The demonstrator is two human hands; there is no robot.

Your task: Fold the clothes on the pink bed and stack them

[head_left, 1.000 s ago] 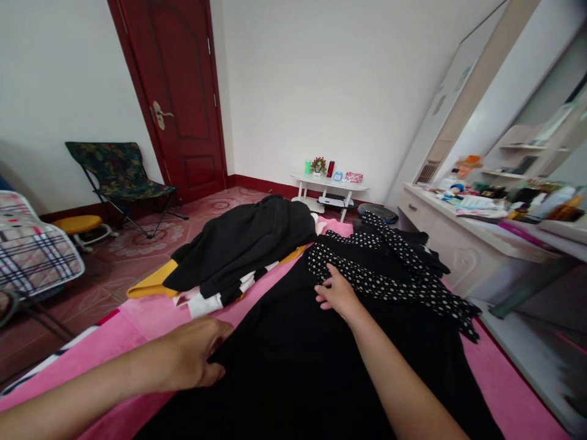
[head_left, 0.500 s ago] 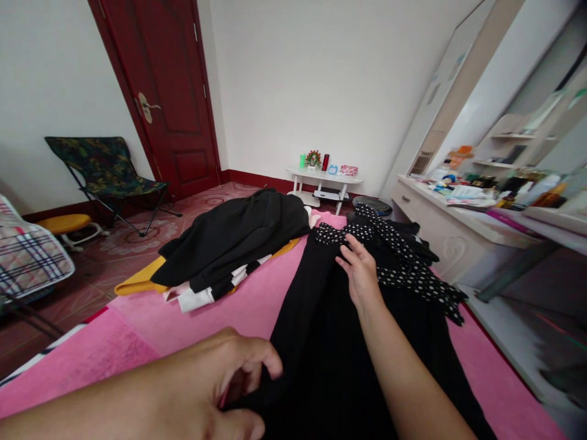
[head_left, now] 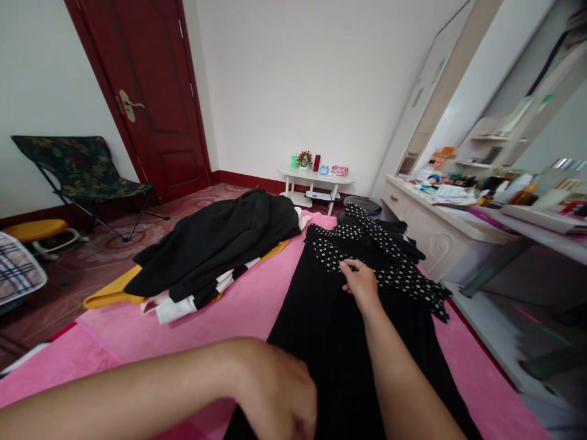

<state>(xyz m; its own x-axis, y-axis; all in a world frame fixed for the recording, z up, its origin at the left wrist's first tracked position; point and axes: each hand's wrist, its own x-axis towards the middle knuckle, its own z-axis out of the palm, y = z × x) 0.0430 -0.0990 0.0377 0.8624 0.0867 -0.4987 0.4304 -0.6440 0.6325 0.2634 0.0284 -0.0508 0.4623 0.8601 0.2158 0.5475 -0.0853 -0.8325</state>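
Observation:
A long black garment [head_left: 321,330] lies spread on the pink blanket [head_left: 238,305]. Its far end has a black part with white polka dots [head_left: 389,256]. My right hand [head_left: 360,282] rests on the garment just below the dotted part, fingers bent and pinching the cloth. My left hand [head_left: 279,391] is close to the camera at the garment's near left edge, fingers curled down onto the black cloth, their tips hidden.
A pile of black, white-striped and yellow clothes [head_left: 206,250] lies to the left on the blanket. A white dresser [head_left: 440,226] crowded with bottles stands on the right. A low white table [head_left: 314,183], a folding chair [head_left: 77,177] and a red door [head_left: 151,98] are beyond.
My left hand slid right along the garment's near edge and folded it inward, leaving the black cloth narrower. My right hand shifted along the dotted part. The view turned right.

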